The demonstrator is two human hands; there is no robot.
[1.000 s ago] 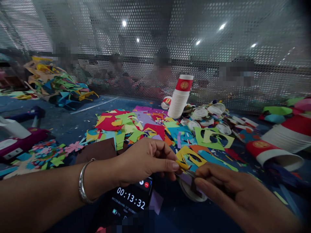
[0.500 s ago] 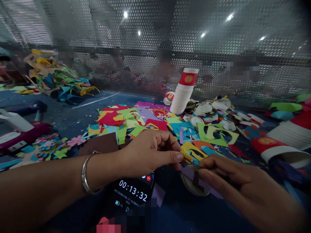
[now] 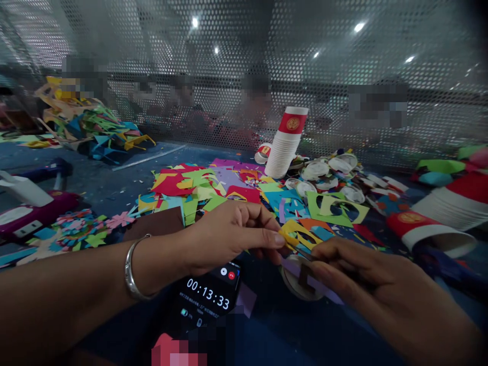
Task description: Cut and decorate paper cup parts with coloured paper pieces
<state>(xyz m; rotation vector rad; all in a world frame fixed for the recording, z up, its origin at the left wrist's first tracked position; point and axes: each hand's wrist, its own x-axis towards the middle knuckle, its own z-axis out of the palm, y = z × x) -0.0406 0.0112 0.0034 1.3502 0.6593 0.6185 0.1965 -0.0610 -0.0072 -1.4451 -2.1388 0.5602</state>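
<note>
My left hand (image 3: 247,236), with a silver bangle at the wrist, pinches a small piece of yellow paper (image 3: 288,237) between thumb and forefinger. From the right, my right hand (image 3: 354,274) grips a slim pointed metal tool (image 3: 303,252), its tip touching the yellow paper. Its handle end is hidden in the fingers, so I cannot tell its exact kind. Just below the hands lies a round white disc (image 3: 292,287), like a cut cup base, with a purple paper strip (image 3: 331,292) and a brown strip (image 3: 304,277) across it.
A phone (image 3: 208,295) showing a timer lies below my left forearm. Coloured paper scraps (image 3: 202,185) spread behind the hands. A leaning stack of paper cups (image 3: 284,147) stands near the perforated screen (image 3: 213,91). More cups (image 3: 423,229) lie at right; a purple glue gun (image 3: 38,213) is at left.
Both hands stay close together, with the tool against the yellow paper, which has tilted slightly. The view has shifted a little, and the phone's timer has advanced by one second.
</note>
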